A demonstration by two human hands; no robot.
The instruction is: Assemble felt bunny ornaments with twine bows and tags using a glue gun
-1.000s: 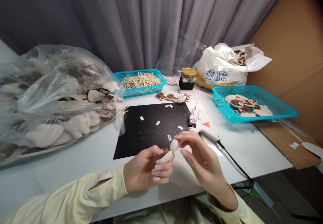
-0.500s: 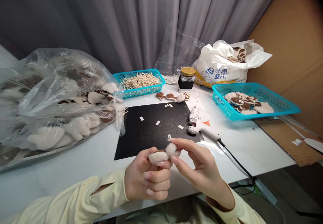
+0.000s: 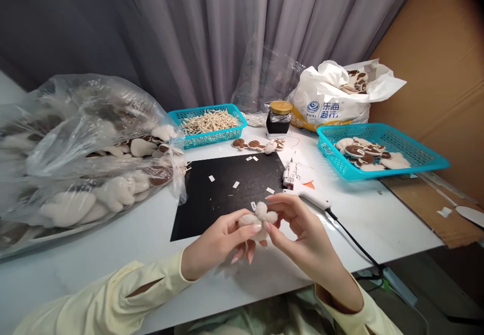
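Observation:
Both hands hold one small cream fuzzy plush piece (image 3: 259,216) with rounded lobes, just above the near edge of a black mat (image 3: 227,189). My left hand (image 3: 223,242) pinches its left side between thumb and fingertips, the other fingers loosely spread below. My right hand (image 3: 302,237) pinches its right side, thumb on top. Pale yellow sleeves cover both arms. A white hot glue gun (image 3: 300,186) lies on the white table (image 3: 113,244) just beyond my right hand.
A large clear bag of cream and brown plush pieces (image 3: 79,153) fills the left. At the back stand a teal basket of pale sticks (image 3: 207,123), a dark jar with a gold lid (image 3: 280,118) and a white shopping bag (image 3: 336,103). A teal basket with plush pieces (image 3: 378,151) is right.
The plush piece has been turned and raised a little, so its lobes now face up. My left fingers have uncurled from a fist to a fingertip pinch.

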